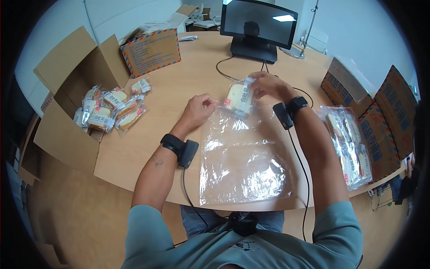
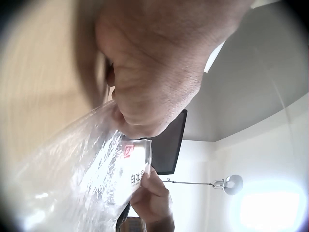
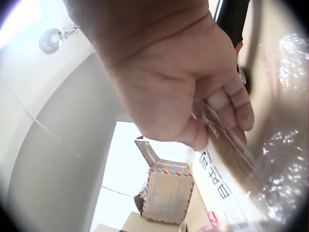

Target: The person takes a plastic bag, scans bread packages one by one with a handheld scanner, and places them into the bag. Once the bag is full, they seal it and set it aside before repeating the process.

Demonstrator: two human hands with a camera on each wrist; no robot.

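Observation:
A large clear plastic bag point(image 1: 244, 163) lies flat on the table, its mouth facing away from the person. My left hand point(image 1: 198, 110) pinches the left corner of that mouth; the left wrist view has the film point(image 2: 63, 164) stretching down from its fingertips. Over the bag's opening, my right hand point(image 1: 271, 85) holds a wrapped bread packet point(image 1: 238, 97) by its right edge. Thumb and fingers grip the wrapper from both sides in the right wrist view, where the packet's printed label point(image 3: 215, 179) shows. The packet's lower end overlaps the bag film.
Several bread packets point(image 1: 112, 105) lie before an open carton point(image 1: 67, 112) at left. A bordered box point(image 1: 152, 53) stands behind. A monitor point(image 1: 257, 27) with cables is at the back. Filled clear bags point(image 1: 349, 148) lie at right beside an open printed carton point(image 1: 380, 134).

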